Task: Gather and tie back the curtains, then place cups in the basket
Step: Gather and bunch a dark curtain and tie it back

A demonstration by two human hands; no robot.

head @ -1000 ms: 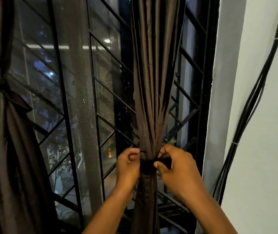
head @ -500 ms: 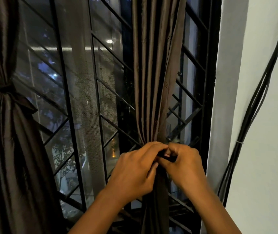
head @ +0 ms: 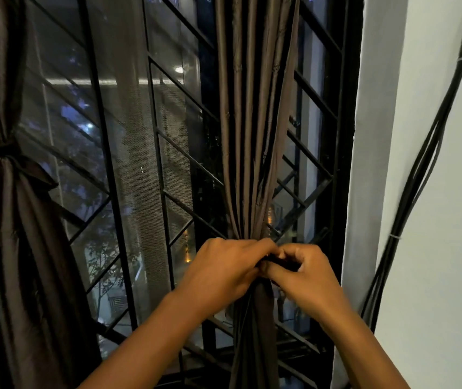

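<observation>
The left curtain [head: 8, 209] hangs tied already, while the left hand [head: 221, 273] and right hand [head: 305, 276] pinch the tie [head: 285, 262] round the gathered right curtain [head: 255, 136] — knot unfinished, cups and basket nowhere in sight.

The brown curtain [head: 252, 136] hangs bunched into pleats just above my hands [head: 266, 265], which pinch its dark tie [head: 281, 262].
</observation>
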